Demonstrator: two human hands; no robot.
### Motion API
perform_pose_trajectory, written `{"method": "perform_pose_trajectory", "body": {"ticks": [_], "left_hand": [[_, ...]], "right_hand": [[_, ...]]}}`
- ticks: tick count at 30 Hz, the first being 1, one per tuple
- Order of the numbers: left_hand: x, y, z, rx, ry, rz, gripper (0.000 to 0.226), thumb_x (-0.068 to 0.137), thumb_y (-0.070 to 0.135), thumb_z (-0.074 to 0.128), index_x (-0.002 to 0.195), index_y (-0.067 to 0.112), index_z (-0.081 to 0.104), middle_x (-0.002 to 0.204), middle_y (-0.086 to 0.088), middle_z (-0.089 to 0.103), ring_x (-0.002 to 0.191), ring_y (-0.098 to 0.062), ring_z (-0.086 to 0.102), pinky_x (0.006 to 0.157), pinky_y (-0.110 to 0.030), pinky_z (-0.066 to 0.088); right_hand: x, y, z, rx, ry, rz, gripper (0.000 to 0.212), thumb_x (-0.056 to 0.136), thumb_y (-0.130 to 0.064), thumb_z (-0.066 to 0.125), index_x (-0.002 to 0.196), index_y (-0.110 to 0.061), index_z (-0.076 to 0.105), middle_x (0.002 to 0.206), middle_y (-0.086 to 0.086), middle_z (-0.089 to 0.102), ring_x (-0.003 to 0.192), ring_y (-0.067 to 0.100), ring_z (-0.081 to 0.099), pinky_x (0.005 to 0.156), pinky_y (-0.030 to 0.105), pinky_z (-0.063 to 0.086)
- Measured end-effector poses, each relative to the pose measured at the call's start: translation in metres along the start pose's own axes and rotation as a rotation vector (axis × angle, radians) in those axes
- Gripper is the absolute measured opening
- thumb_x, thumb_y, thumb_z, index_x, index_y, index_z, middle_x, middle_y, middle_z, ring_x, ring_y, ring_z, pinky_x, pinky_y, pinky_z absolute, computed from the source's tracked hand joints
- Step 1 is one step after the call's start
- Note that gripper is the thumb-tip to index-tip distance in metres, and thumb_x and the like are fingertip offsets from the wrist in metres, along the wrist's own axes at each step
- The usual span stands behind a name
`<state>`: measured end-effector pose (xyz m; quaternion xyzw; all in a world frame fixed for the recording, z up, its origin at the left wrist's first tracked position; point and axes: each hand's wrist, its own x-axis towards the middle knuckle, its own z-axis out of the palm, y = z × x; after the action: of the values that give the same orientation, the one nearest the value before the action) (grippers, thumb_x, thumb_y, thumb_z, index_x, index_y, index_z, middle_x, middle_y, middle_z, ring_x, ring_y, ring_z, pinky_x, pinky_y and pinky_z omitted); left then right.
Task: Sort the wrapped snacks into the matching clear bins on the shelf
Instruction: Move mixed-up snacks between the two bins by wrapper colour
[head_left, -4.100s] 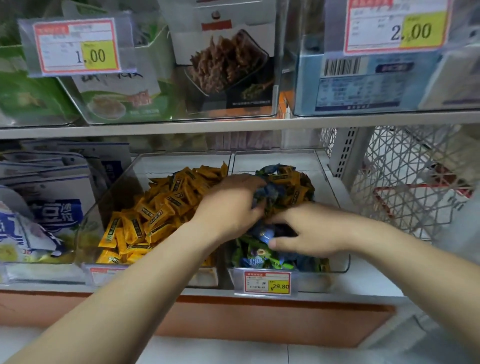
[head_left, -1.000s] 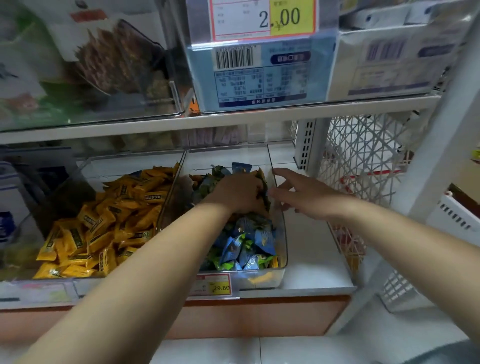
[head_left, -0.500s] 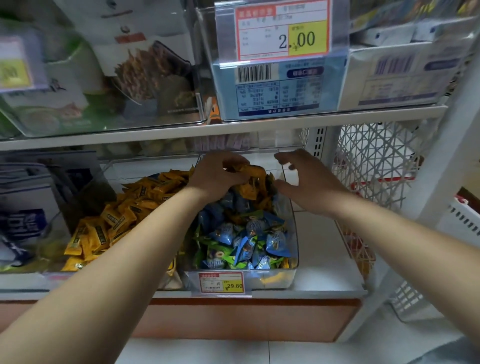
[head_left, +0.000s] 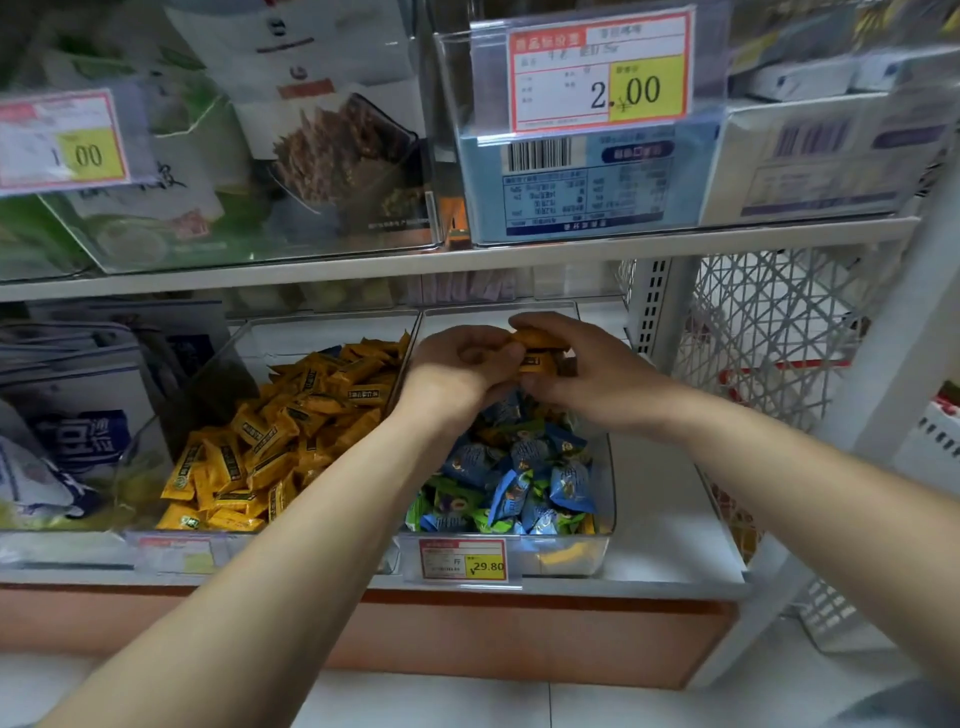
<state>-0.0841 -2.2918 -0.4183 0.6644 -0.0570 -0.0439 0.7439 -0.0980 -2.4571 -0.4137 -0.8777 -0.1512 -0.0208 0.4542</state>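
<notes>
Once open, right hand (head_left: 597, 379) round snack (head_left: 537, 360).

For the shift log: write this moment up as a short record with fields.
left grip: holds yellow snacks
right grip: holds the same bunch from the other side
position: both above the right bin
right bin contents: blue and green snacks, a few yellow strays
left bin: yellow pile
price tag: 29.80, on the right bin's front
</notes>
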Motion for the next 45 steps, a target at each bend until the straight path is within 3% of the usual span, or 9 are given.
{"method": "perform_pose_trajectory", "body": {"ticks": [4, 10, 13, 16, 19, 25, 31, 38, 45], "left_hand": [[0.000, 0.005, 0.009, 0.155, 0.008, 0.059, 0.008, 0.087, 0.011, 0.074, 0.091, 0.011, 0.067, 0.066, 0.002, 0.072, 0.058, -0.010, 0.068, 0.051, -0.020, 0.052], [0.006, 0.009, 0.008, -0.058, -0.088, -0.055, 0.014, 0.092, 0.012, 0.068, 0.105, 0.008, 0.067, 0.089, -0.005, 0.077, 0.083, -0.018, 0.075, 0.069, -0.022, 0.058], [0.014, 0.002, -0.012, 0.523, -0.057, 0.098, 0.012, 0.091, 0.013, 0.070, 0.102, 0.013, 0.069, 0.092, -0.005, 0.074, 0.078, -0.019, 0.072, 0.072, -0.029, 0.059], [0.012, -0.010, -0.023, 1.154, -0.263, 0.193, 0.009, 0.090, 0.022, 0.070, 0.099, 0.021, 0.072, 0.097, 0.003, 0.071, 0.090, -0.015, 0.065, 0.080, -0.025, 0.050], [0.012, -0.018, -0.024, 1.434, -0.416, 0.122, 0.021, 0.089, 0.028, 0.071, 0.107, 0.018, 0.068, 0.101, 0.001, 0.067, 0.094, -0.019, 0.062, 0.079, -0.030, 0.051], [0.017, -0.022, -0.028, 1.275, -0.373, 0.053, 0.024, 0.080, 0.018, 0.080, 0.101, 0.020, 0.068, 0.084, 0.011, 0.065, 0.078, -0.007, 0.061, 0.057, -0.011, 0.044], [0.009, -0.010, -0.037, 1.071, -0.235, 0.204, 0.011, 0.081, 0.031, 0.080, 0.088, 0.027, 0.072, 0.079, 0.019, 0.064, 0.074, 0.004, 0.059, 0.059, -0.003, 0.041], [-0.018, 0.028, -0.077, 0.889, -0.082, 0.377, 0.005, 0.088, 0.034, 0.070, 0.088, 0.029, 0.070, 0.071, 0.016, 0.069, 0.067, 0.004, 0.064, 0.056, -0.009, 0.043], [-0.046, 0.023, -0.172, 0.433, 0.200, 0.241, 0.011, 0.088, 0.020, 0.073, 0.093, 0.029, 0.069, 0.093, -0.001, 0.073, 0.088, -0.022, 0.073, 0.078, -0.039, 0.059]], "right_hand": [[-0.005, 0.001, -0.004, 0.230, 0.020, 0.015, 0.054, 0.089, -0.009, 0.068, 0.138, -0.026, 0.051, 0.122, -0.011, 0.061, 0.109, 0.007, 0.061, 0.093, 0.025, 0.052], [-0.007, 0.014, -0.019, 0.107, 0.165, 0.024, 0.034, 0.091, -0.027, 0.069, 0.123, -0.029, 0.059, 0.115, -0.008, 0.061, 0.103, 0.014, 0.062, 0.088, 0.035, 0.053], [-0.008, 0.020, -0.024, 0.067, 0.182, 0.021, 0.034, 0.083, -0.018, 0.074, 0.111, -0.034, 0.064, 0.110, -0.014, 0.062, 0.099, 0.002, 0.060, 0.079, 0.020, 0.050], [-0.009, 0.021, -0.025, 0.028, 0.166, 0.046, 0.032, 0.080, -0.015, 0.071, 0.101, -0.039, 0.064, 0.103, -0.019, 0.062, 0.089, -0.009, 0.058, 0.064, 0.005, 0.042], [-0.008, 0.020, -0.023, 0.014, 0.137, 0.075, 0.032, 0.081, -0.015, 0.071, 0.099, -0.041, 0.064, 0.098, -0.020, 0.060, 0.082, -0.008, 0.057, 0.063, 0.011, 0.041], [-0.008, 0.016, -0.022, -0.056, 0.098, 0.062, 0.034, 0.080, -0.016, 0.073, 0.100, -0.042, 0.063, 0.103, -0.019, 0.062, 0.083, -0.009, 0.056, 0.062, 0.009, 0.039], [-0.008, 0.010, -0.020, -0.075, 0.116, 0.005, 0.034, 0.082, -0.018, 0.074, 0.105, -0.039, 0.063, 0.100, -0.024, 0.059, 0.082, -0.022, 0.052, 0.061, -0.004, 0.034], [0.000, -0.018, 0.006, 0.082, 0.110, -0.020, 0.034, 0.079, -0.019, 0.079, 0.103, -0.038, 0.065, 0.104, -0.015, 0.066, 0.091, -0.003, 0.061, 0.076, 0.009, 0.045], [0.033, -0.064, 0.093, 0.162, 0.051, -0.113, 0.037, 0.091, -0.030, 0.069, 0.125, -0.033, 0.055, 0.118, -0.005, 0.063, 0.107, 0.013, 0.061, 0.090, 0.024, 0.049]]}}
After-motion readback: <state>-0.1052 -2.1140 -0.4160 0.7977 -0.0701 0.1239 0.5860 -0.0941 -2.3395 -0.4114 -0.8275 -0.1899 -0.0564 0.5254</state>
